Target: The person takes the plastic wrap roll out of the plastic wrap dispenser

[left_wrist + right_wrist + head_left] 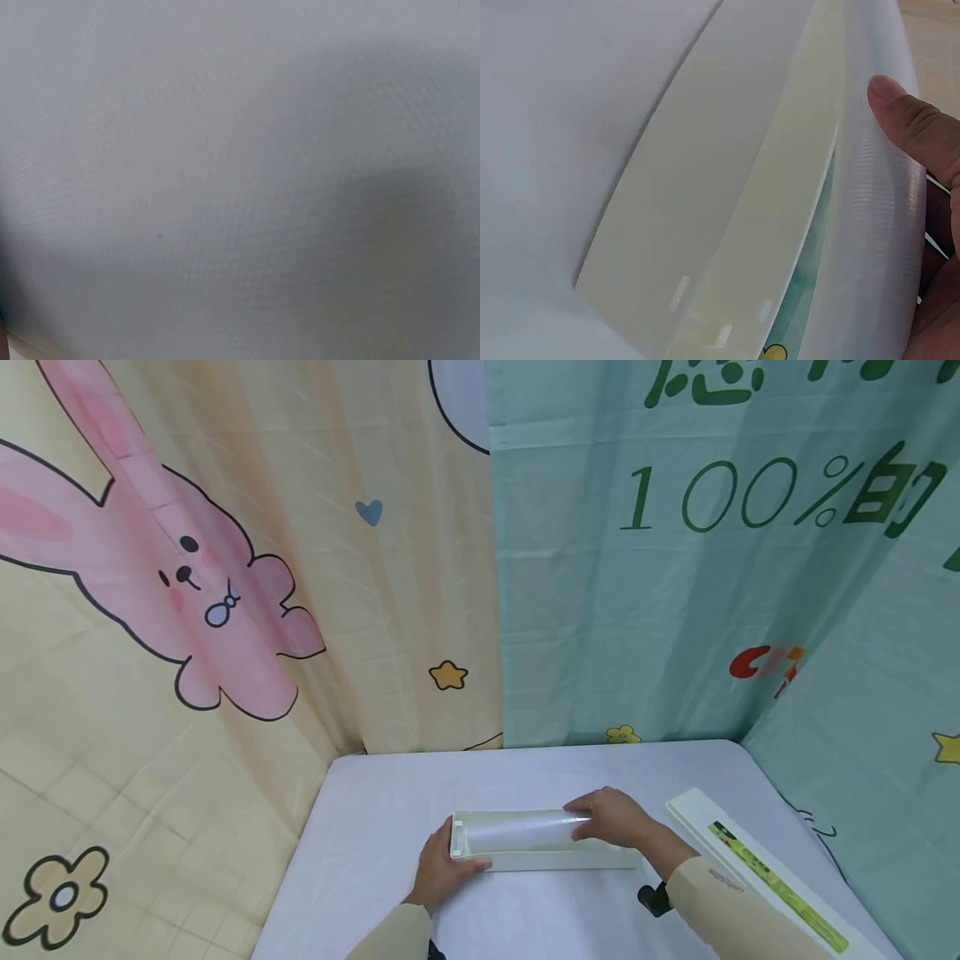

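A long white open box (555, 862) lies crosswise on the table, with a shiny roll of clear plastic film (513, 833) in it. My left hand (441, 867) grips the box's left end, thumb along the front and fingers behind. At the other end my right hand (611, 818) holds the roll between thumb and fingers. The right wrist view shows the thumb (911, 124) lying over the film roll (870, 225), beside the box's pale wall (675, 180). Only blurred white cloth (187, 187) fills most of the left wrist view.
A long white strip-shaped piece (780, 877) with a yellow-green label lies slantwise at the table's right, partly behind my right sleeve (727, 902). White cloth covers the table (375, 810). Printed curtains (420, 568) hang around its back and sides.
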The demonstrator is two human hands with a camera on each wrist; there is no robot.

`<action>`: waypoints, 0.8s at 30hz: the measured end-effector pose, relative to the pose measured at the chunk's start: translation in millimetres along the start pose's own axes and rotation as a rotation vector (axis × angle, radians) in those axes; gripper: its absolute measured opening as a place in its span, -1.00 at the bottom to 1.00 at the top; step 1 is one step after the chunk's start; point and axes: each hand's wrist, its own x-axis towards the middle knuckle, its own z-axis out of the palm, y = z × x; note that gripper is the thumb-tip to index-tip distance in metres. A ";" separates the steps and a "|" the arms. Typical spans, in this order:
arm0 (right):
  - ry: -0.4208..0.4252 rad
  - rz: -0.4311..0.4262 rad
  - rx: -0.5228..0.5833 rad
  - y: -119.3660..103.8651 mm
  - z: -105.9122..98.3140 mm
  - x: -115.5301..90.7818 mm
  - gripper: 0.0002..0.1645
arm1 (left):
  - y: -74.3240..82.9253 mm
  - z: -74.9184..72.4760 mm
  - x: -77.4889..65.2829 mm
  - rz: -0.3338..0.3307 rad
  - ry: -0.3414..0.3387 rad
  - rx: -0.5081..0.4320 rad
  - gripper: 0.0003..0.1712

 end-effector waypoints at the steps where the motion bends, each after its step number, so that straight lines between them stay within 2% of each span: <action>1: 0.006 0.007 0.010 0.5 0.7 -1.0 -0.41 | -0.6 0.3 0.3 -0.007 0.001 0.001 0.31; 6: 0.040 -0.001 0.060 2.7 2.5 -4.7 -0.39 | -0.5 0.1 0.4 0.005 0.006 0.000 0.31; 12: 0.114 -0.005 0.100 9.0 7.0 -8.5 -0.36 | 2.8 -1.1 -0.4 -0.041 -0.019 0.005 0.32; 20: 0.189 0.105 0.185 20.0 10.7 -14.1 -0.35 | 3.7 0.2 -0.6 -0.028 0.003 0.001 0.31; 24: 0.203 0.138 0.213 26.5 10.1 -18.2 -0.33 | 5.1 -1.1 -0.7 -0.045 -0.009 0.007 0.35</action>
